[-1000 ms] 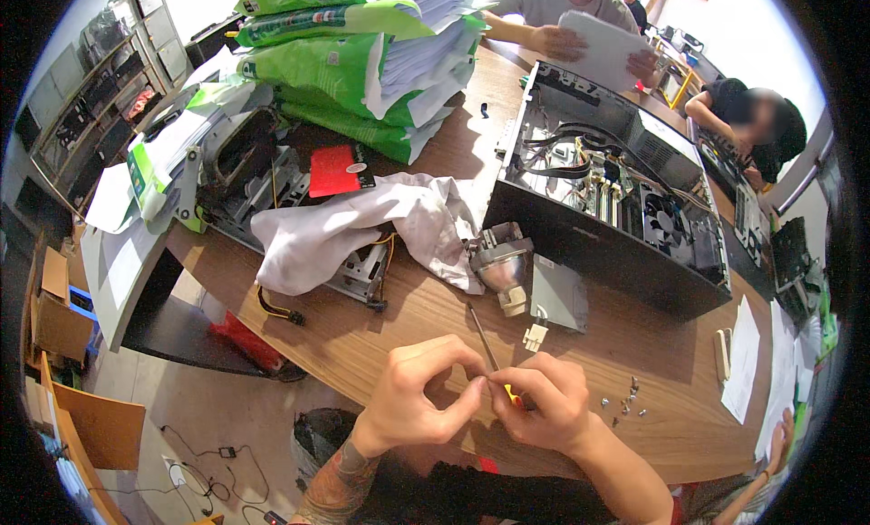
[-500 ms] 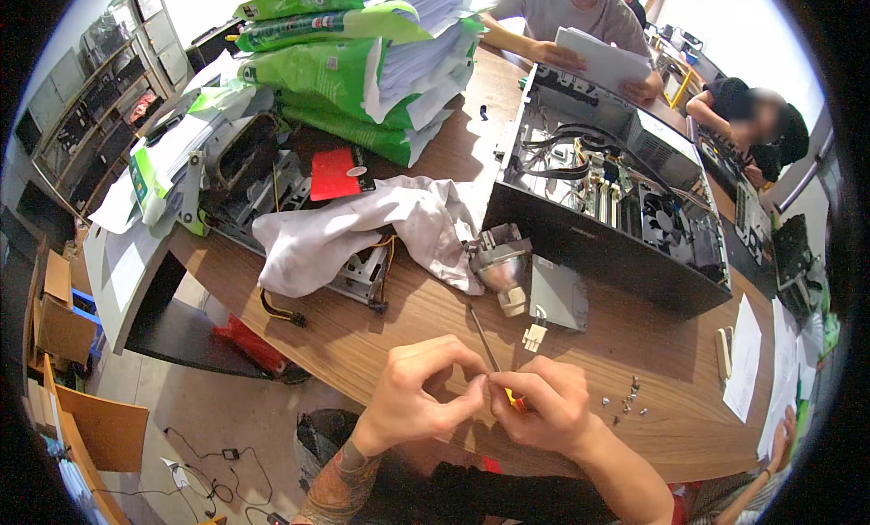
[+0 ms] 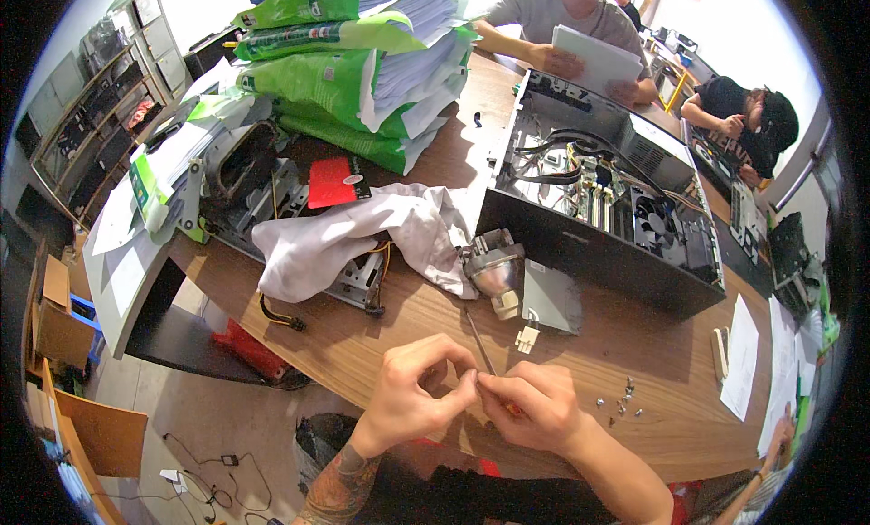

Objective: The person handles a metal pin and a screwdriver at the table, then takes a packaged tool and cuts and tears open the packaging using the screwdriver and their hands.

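My left hand (image 3: 421, 387) curls into a ring, its thumb and forefinger pinched together. Whatever sits between those fingertips is too small to make out. My right hand (image 3: 535, 407) touches it, closed around a screwdriver whose thin shaft (image 3: 478, 339) points away from me over the table; a bit of red handle shows beneath the fingers. Beyond the shaft lies a reflector lamp (image 3: 497, 273) beside a flat grey plate (image 3: 551, 298). A white plug (image 3: 526, 338) lies just in front of them. Several small screws (image 3: 626, 396) are scattered to the right of my right hand.
An opened computer case (image 3: 598, 226) stands at the back right. A pale cloth (image 3: 362, 235) drapes over metal parts, near a red packet (image 3: 332, 182). Green-wrapped paper stacks (image 3: 317, 81) rise behind. Across the table a person (image 3: 580, 26) holds papers; another sits farther right.
Both hands have shifted slightly left, still together, and the screwdriver has moved with them. The person at the far right has raised a hand toward the head.
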`<state>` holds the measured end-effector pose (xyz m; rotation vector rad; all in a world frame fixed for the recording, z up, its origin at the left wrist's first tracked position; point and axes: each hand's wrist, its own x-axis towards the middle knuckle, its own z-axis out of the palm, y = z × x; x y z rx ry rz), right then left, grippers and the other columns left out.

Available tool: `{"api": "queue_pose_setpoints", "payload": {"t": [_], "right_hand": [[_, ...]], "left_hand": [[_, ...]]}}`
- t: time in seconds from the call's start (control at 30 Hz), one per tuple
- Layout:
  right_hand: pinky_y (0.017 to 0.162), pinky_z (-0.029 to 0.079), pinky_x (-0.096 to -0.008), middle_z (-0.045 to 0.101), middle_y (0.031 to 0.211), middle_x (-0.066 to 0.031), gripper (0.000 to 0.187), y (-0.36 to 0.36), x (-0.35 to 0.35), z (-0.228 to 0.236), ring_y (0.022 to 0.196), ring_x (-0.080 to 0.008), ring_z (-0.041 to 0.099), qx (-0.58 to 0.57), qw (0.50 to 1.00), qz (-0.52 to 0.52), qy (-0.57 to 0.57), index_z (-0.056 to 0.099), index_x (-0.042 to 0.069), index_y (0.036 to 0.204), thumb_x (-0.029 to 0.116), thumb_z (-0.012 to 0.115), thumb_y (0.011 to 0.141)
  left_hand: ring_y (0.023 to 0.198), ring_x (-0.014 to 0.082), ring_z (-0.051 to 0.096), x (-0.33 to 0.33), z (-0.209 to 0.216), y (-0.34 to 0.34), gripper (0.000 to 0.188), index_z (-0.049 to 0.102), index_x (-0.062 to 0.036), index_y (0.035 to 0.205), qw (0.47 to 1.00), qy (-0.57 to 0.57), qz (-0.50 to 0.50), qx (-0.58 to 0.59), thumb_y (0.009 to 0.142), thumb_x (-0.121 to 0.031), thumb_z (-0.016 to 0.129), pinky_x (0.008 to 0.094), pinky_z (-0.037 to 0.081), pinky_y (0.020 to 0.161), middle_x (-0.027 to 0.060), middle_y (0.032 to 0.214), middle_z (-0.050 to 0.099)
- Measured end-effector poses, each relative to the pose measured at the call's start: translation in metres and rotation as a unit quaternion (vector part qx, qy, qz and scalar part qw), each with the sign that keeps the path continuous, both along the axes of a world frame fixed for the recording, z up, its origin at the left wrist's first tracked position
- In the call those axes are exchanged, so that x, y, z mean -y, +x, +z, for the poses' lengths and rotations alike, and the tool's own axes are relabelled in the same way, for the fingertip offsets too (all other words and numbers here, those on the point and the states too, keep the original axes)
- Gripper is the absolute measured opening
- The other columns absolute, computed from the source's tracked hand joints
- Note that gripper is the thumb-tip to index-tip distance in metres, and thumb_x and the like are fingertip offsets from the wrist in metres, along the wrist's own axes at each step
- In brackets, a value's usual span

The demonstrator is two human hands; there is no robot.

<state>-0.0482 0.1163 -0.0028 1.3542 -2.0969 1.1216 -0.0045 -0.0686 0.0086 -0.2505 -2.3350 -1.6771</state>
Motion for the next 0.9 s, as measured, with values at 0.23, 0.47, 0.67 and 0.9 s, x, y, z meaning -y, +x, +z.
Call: {"api": "queue_pose_setpoints", "payload": {"t": [0.23,0.47,0.67,0.9], "right_hand": [[0.042,0.040,-0.0249,0.059,0.066,-0.0044,0.020,0.004,-0.001,0.011,0.046,-0.0112,0.053,0.088,0.993,-0.070,-0.034,0.069,0.004,0.088,0.000,0.076,0.070],[0.041,0.040,-0.0247,0.058,0.065,-0.0040,0.020,0.003,0.001,0.006,0.044,-0.0106,0.052,0.066,0.996,-0.044,-0.049,0.068,0.005,0.088,-0.001,0.075,0.070],[0.040,0.040,-0.0253,0.057,0.062,-0.0030,0.023,0.001,-0.001,0.006,0.044,-0.0121,0.052,0.013,0.999,-0.046,-0.023,0.068,0.006,0.087,-0.002,0.075,0.067],[0.044,0.043,-0.0317,0.055,0.064,-0.0047,0.018,0.000,-0.005,0.009,0.049,-0.0202,0.055,0.037,0.995,-0.096,0.018,0.064,0.006,0.082,0.012,0.076,0.070]], "left_hand": [[0.051,0.0027,0.037,-0.001,-0.001,0.000,0.006,0.066,-0.0034,0.083,0.999,0.044,0.003,0.007,0.079,-0.004,0.071,0.0230,0.027,0.045,-0.0028,0.064,0.052],[0.055,0.0030,0.044,0.000,0.001,0.001,0.007,0.067,-0.0035,0.082,0.999,0.037,-0.019,0.026,0.077,-0.002,0.071,0.0219,0.032,0.048,-0.0010,0.073,0.060],[0.052,0.0037,0.042,-0.001,0.002,-0.002,0.008,0.066,-0.0034,0.081,0.999,0.023,-0.028,-0.008,0.075,-0.002,0.071,0.0225,0.031,0.047,-0.0005,0.072,0.060],[0.050,0.0001,0.039,0.000,-0.008,0.002,0.007,0.065,-0.0038,0.083,0.994,0.089,0.054,0.042,0.079,-0.003,0.070,0.0204,0.029,0.045,-0.0043,0.065,0.056]]}}
